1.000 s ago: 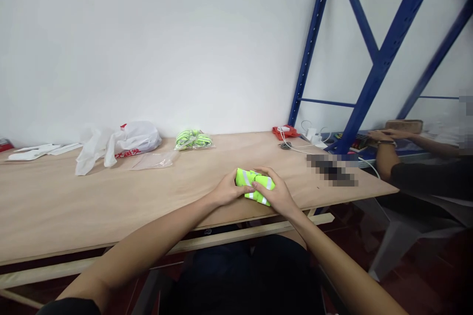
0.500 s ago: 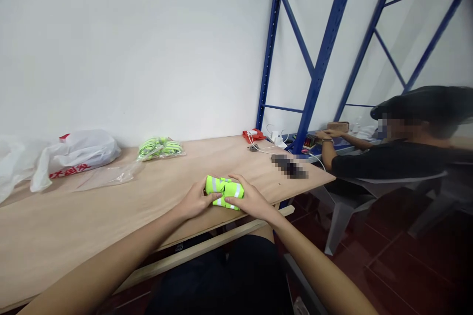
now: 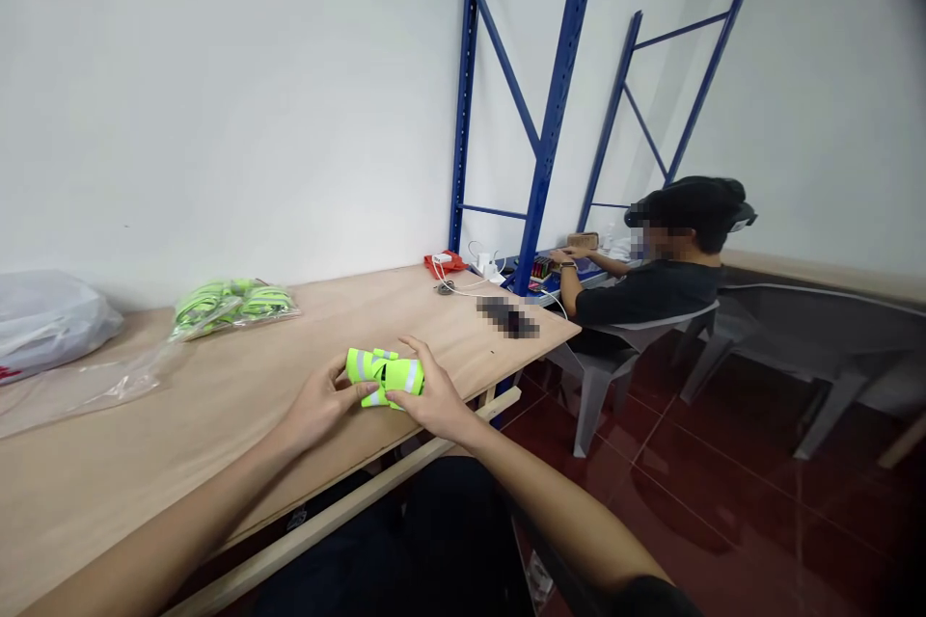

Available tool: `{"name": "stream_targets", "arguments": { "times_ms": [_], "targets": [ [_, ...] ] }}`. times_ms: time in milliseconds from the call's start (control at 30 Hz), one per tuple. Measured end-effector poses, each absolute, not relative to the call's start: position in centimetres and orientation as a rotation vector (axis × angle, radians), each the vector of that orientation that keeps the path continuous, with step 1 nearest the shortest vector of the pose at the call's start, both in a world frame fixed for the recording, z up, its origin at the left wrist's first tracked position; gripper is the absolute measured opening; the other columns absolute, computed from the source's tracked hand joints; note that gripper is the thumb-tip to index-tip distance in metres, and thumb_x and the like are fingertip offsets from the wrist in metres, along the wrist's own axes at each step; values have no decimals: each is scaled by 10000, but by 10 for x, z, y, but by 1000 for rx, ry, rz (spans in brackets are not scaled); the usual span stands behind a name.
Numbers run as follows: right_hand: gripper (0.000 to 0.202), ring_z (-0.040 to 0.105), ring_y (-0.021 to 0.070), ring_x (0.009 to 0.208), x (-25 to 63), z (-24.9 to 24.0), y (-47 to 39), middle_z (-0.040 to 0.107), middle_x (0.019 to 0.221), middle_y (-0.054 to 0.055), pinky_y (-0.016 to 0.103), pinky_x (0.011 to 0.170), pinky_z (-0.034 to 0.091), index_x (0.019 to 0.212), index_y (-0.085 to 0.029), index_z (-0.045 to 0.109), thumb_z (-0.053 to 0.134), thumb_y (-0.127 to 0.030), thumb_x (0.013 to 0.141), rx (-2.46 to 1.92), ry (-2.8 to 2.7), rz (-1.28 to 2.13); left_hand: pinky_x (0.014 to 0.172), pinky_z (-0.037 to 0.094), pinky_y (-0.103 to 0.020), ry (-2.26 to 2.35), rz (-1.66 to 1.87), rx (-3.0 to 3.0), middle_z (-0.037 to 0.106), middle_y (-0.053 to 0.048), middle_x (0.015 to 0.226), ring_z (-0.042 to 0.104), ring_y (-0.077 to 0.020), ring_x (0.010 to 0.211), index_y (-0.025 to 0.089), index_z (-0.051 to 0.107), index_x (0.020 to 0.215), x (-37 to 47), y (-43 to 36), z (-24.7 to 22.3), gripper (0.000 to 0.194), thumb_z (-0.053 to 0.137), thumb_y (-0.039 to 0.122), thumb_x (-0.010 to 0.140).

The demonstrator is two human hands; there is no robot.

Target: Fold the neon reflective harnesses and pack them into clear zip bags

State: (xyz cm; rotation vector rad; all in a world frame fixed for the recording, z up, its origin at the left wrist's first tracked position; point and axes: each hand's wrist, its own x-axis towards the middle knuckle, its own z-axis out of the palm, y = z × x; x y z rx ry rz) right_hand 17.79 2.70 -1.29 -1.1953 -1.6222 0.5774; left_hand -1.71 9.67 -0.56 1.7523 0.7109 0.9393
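A folded neon-yellow bundle with silvery reflective bands (image 3: 403, 374) is held at the near edge of the wooden table (image 3: 304, 347). My left hand (image 3: 324, 405) grips its left side, thumb lying across the front. On the right side my right hand (image 3: 436, 397) holds it, with the thumb in front and the forefinger raised behind. A small dark gap shows in the middle of the bundle. The fingers behind it are partly hidden.
Clear bags of similar yellow strips (image 3: 235, 304) lie at the back, near a white plastic bag (image 3: 50, 323). Cables, a red item (image 3: 445, 262) and a blurred dark object (image 3: 507, 317) are rightward. Beyond the blue rack (image 3: 557, 106), a person (image 3: 651, 289) sits on a grey chair.
The view has turned to the right, so the table things appear further left and more of the seated person and chairs shows. Both hands still hold the bundle, whose folds have shifted slightly.
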Motion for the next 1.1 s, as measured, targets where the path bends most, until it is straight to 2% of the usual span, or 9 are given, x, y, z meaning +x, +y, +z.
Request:
{"name": "stream_targets", "arguments": {
  "times_ms": [67, 200, 267, 400, 500, 733, 1000, 1100],
  "targets": [
    [774, 581, 200, 928, 179, -14, 29, 601, 1143, 55, 328, 822, 488, 1441, -234, 414, 738, -214, 739, -1142, -1590, 643, 902, 549, -429, 692, 922, 1750, 723, -100, 1117, 673, -319, 1043, 167, 643, 1101, -17, 95, -6, 525, 784, 519, 738],
    [583, 580, 213, 1061, 179, -13, 31, 602, 1198, 40, 325, 897, 474, 1264, -236, 584, 750, -199, 706, -1036, -1579, 717, 847, 564, -420, 683, 879, 1752, 732, -101, 1049, 682, -309, 972, 161, 643, 1074, -18, 94, -5, 529, 770, 553, 741],
    [544, 584, 215, 1066, 179, -12, 31, 622, 1179, 30, 331, 906, 468, 1228, -238, 620, 746, -190, 701, -1029, -1591, 713, 852, 561, -419, 690, 860, 1768, 726, -101, 1049, 675, -306, 975, 161, 643, 1069, -20, 96, -4, 521, 756, 560, 752],
    [508, 613, 207, 977, 179, -12, 31, 668, 1113, 24, 323, 841, 489, 1214, -219, 647, 739, -221, 714, -1021, -1578, 797, 908, 535, -422, 707, 881, 1898, 695, -87, 1056, 641, -298, 1022, 179, 651, 1050, -24, 99, 1, 449, 749, 514, 767],
    [488, 622, 216, 995, 178, -14, 31, 681, 1119, 30, 331, 865, 492, 1198, -210, 656, 731, -221, 716, -1001, -1570, 794, 919, 527, -420, 719, 836, 1966, 684, -77, 1048, 632, -294, 1025, 191, 650, 1024, -27, 98, 7, 407, 746, 489, 765],
    [437, 626, 203, 930, 177, -13, 29, 693, 1065, 19, 311, 815, 501, 1167, -213, 664, 689, -222, 730, -1036, -1639, 701, 887, 531, -380, 684, 752, 1986, 651, -62, 1121, 614, -262, 1030, 217, 553, 1206, -31, 89, 15, 498, 717, 428, 786],
    [440, 634, 214, 975, 179, -8, 28, 699, 1102, 28, 320, 850, 503, 1179, -205, 665, 660, -181, 739, -999, -1715, 748, 822, 530, -378, 688, 785, 1915, 673, -41, 949, 628, -264, 919, 193, 628, 1017, -29, 90, 9, 355, 747, 392, 748],
    [430, 646, 218, 955, 179, -8, 28, 712, 1080, 32, 326, 833, 513, 1169, -204, 679, 655, -170, 741, -1026, -1711, 730, 840, 533, -385, 665, 792, 1926, 685, -41, 999, 641, -272, 948, 222, 629, 1059, -29, 91, 6, 367, 760, 389, 759]
  ]
}}
